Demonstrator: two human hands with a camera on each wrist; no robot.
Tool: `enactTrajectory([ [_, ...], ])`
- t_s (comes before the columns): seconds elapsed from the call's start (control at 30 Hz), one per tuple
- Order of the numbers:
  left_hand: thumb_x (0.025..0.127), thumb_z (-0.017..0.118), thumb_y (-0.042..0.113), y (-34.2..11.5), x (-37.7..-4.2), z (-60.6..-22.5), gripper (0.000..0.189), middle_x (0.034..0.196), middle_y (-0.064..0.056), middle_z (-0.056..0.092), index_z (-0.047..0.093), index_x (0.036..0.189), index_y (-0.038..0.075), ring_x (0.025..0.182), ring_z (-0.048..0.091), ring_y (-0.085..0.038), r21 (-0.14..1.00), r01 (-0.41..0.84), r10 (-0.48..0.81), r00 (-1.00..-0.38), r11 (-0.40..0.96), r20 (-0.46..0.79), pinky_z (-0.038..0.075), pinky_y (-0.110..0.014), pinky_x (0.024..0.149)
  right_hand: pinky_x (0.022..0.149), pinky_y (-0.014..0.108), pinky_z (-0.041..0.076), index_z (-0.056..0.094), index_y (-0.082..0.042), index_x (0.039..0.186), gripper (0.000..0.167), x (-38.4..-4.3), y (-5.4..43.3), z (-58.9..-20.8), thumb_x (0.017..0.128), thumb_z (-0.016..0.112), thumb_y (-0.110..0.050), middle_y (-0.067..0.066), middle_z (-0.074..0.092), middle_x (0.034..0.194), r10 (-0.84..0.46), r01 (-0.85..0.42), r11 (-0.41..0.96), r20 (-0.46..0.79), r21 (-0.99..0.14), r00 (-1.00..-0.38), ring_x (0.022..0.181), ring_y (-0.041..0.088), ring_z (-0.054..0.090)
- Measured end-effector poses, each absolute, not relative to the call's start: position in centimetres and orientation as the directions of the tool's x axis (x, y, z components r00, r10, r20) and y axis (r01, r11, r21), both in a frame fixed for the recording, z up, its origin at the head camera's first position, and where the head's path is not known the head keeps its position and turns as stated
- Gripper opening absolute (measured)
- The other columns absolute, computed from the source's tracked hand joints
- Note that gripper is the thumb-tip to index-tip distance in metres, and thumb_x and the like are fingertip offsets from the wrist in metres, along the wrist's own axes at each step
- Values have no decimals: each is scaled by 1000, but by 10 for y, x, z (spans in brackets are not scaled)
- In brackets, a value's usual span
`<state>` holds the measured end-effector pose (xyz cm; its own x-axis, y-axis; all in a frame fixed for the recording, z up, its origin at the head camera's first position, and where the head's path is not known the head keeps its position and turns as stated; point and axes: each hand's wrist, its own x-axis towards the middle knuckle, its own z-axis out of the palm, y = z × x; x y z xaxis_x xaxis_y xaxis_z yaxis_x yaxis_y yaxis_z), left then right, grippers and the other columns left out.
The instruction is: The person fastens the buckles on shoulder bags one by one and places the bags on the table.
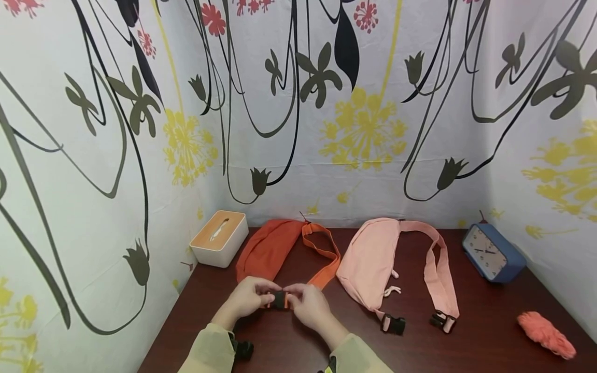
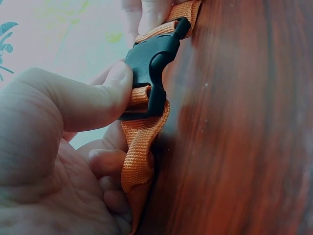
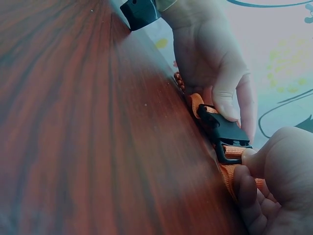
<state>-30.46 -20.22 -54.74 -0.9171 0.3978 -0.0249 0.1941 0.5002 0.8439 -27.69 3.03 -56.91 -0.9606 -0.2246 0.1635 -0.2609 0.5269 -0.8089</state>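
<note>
An orange-red waist bag (image 1: 270, 246) lies on the table, its orange strap (image 1: 328, 269) looping to the right. In front of it is the bag's black side-release buckle (image 1: 279, 299), its two halves joined end to end in the left wrist view. My left hand (image 1: 249, 299) pinches the buckle's left end, with the thumb (image 2: 115, 90) pressed on the black plastic. At the other end, my right hand (image 1: 310, 306) pinches the buckle by its strap loop. Orange webbing (image 2: 139, 156) runs twisted below the buckle, beside the left fingers.
Right of the orange bag lies a pink waist bag (image 1: 370, 256) with unfastened buckle halves (image 1: 393, 325). A tissue box (image 1: 219, 238) stands back left, a blue alarm clock (image 1: 493, 252) back right. Coral yarn (image 1: 545, 334) lies near the right edge. Patterned cloth (image 1: 280, 129) surrounds the table.
</note>
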Motion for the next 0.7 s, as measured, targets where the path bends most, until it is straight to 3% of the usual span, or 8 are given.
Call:
enactTrajectory([
  [0.7, 98, 81, 9, -206, -305, -547, 20, 85, -2, 75, 85, 116, 14, 74, 68, -15, 851, 201, 419, -908, 485, -24, 58, -30, 66, 63, 24, 48, 84, -23, 119, 18, -281, 29, -575, 106, 73, -19, -14, 69, 79, -256, -280, 529, 163, -801, -953, 65, 1, 58],
])
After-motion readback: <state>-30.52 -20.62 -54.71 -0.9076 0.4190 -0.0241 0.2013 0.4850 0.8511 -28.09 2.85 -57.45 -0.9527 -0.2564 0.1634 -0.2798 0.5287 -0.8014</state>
